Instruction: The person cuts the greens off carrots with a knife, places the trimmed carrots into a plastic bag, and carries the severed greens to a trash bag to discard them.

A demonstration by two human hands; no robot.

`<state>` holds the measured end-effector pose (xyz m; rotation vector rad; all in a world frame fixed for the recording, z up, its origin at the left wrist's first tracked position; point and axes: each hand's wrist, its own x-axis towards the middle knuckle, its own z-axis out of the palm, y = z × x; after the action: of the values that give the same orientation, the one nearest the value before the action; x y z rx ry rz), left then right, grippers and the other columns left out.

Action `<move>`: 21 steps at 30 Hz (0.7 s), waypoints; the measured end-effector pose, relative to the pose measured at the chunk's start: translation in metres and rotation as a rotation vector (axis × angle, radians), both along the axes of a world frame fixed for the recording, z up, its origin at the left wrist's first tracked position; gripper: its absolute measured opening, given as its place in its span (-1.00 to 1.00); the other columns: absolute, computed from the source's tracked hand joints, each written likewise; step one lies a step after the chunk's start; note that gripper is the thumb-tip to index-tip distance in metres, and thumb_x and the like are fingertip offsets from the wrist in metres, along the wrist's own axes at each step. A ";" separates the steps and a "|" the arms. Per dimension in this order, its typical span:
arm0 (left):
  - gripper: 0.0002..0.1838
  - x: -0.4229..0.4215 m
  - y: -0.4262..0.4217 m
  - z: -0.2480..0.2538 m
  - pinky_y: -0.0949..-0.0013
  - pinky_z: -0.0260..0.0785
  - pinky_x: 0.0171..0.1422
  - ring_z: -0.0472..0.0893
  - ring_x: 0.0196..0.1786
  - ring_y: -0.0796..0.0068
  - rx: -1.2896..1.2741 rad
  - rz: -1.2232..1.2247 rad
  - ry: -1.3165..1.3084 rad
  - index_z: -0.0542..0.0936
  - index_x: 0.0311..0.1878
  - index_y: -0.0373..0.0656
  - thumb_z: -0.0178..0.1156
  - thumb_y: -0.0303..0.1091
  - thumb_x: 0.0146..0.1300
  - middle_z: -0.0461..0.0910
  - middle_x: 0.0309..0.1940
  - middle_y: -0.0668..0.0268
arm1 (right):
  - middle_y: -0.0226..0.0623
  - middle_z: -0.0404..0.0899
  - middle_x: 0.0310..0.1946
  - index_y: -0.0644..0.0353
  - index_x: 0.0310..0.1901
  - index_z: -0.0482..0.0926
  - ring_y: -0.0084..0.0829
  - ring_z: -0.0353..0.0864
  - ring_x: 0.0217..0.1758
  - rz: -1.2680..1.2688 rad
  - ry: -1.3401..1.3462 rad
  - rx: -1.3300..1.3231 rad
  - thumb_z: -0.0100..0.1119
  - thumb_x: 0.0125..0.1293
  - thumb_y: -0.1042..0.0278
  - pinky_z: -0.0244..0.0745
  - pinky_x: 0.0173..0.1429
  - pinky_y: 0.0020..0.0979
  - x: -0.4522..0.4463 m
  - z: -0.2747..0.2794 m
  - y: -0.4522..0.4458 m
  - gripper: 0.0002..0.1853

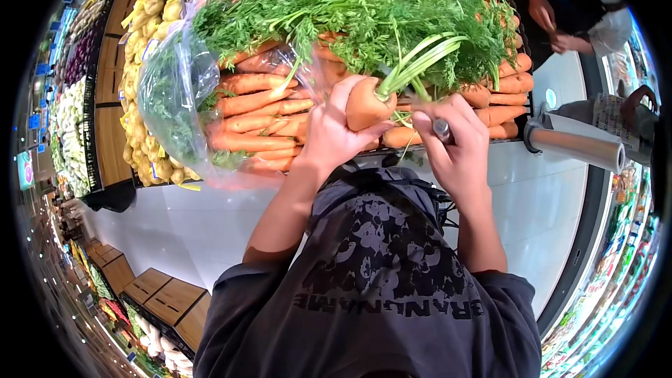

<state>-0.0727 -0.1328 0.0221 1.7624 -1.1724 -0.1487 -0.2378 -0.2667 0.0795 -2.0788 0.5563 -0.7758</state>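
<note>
My left hand (332, 126) is wrapped round a thick orange carrot (367, 106), its top end facing up and right. Cut-looking green stems (420, 66) still rise from the carrot's crown. My right hand (455, 136) is closed round a tool with a dark, metal-capped handle (442, 129); its working end is hidden near the stems, so its kind cannot be made out. Beneath both hands lie rows of carrots (255, 122). Leafy carrot greens (336, 7) are heaped across the far part of the display. Left of my left hand spreads a clear plastic bag (178, 91) with greens showing through.
Netted yellow produce (143, 42) stands left of the carrots. At right, a roll of clear bags (581, 148) juts out beside the display. Another person's hands (553, 28) are at upper right, and a second person (623, 115) stands below. Wooden crates (164, 297) sit at lower left.
</note>
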 end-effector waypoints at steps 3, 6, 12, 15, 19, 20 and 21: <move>-0.16 0.005 0.007 0.004 0.08 0.67 0.04 0.77 -0.01 -0.03 -0.001 -0.015 -0.100 0.51 0.24 -0.22 0.67 0.00 -0.03 0.72 0.01 0.02 | -0.29 0.51 -0.40 0.11 -0.18 0.68 -0.14 0.61 -0.38 0.011 0.248 -0.201 0.41 0.19 0.46 0.51 -0.33 -0.19 -0.011 -0.004 0.003 -0.83; -0.15 0.012 0.014 0.001 0.08 0.67 0.03 0.77 -0.03 -0.02 0.054 -0.018 -0.103 0.51 0.24 -0.25 0.66 0.02 -0.03 0.73 0.00 0.03 | -0.27 0.52 -0.40 0.13 -0.24 0.61 -0.13 0.63 -0.39 0.011 0.319 -0.259 0.40 0.23 0.40 0.51 -0.34 -0.18 -0.012 -0.014 0.004 -0.86; -0.13 0.012 0.019 0.009 0.10 0.66 -0.02 0.77 -0.06 -0.01 0.074 0.014 -0.130 0.53 0.21 -0.29 0.67 0.07 -0.06 0.73 -0.06 0.02 | -0.24 0.54 -0.42 0.15 -0.29 0.53 -0.07 0.64 -0.41 0.052 0.368 -0.285 0.36 0.28 0.34 0.50 -0.36 -0.11 -0.007 -0.021 0.009 -0.83; -0.17 0.010 0.022 0.013 0.14 0.65 0.04 0.78 -0.03 0.06 0.105 0.029 -0.119 0.53 0.21 -0.26 0.67 0.00 -0.03 0.74 -0.03 0.07 | -0.23 0.57 -0.41 0.15 -0.26 0.52 -0.05 0.65 -0.41 0.057 0.409 -0.269 0.36 0.28 0.34 0.50 -0.36 -0.09 -0.003 -0.020 0.012 -0.82; -0.21 0.009 0.025 0.017 0.17 0.64 0.09 0.78 -0.01 0.11 0.145 0.051 -0.089 0.53 0.23 -0.21 0.67 -0.06 -0.01 0.75 -0.01 0.14 | -0.21 0.59 -0.38 0.16 -0.22 0.50 -0.02 0.65 -0.40 0.100 0.382 -0.260 0.37 0.28 0.35 0.49 -0.35 -0.07 -0.004 -0.025 0.015 -0.80; -0.21 0.010 0.025 0.015 0.17 0.64 0.09 0.78 -0.01 0.11 0.145 0.049 -0.089 0.53 0.23 -0.21 0.67 -0.06 -0.01 0.75 -0.01 0.14 | -0.20 0.61 -0.37 0.16 -0.21 0.49 0.00 0.65 -0.40 0.096 0.394 -0.255 0.36 0.29 0.35 0.50 -0.34 -0.06 -0.004 -0.025 0.016 -0.79; -0.16 0.011 0.025 0.013 0.13 0.66 0.01 0.78 -0.06 0.04 0.114 0.040 -0.124 0.54 0.22 -0.27 0.67 0.02 -0.03 0.74 -0.04 0.06 | -0.19 0.63 -0.35 0.16 -0.20 0.48 0.02 0.66 -0.39 0.093 0.407 -0.250 0.36 0.29 0.36 0.51 -0.33 -0.05 -0.003 -0.025 0.017 -0.79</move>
<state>-0.0612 -0.1077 0.0350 1.9169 -1.2373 -0.0845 -0.2412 -0.2492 0.0549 -2.4978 0.5992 -0.3808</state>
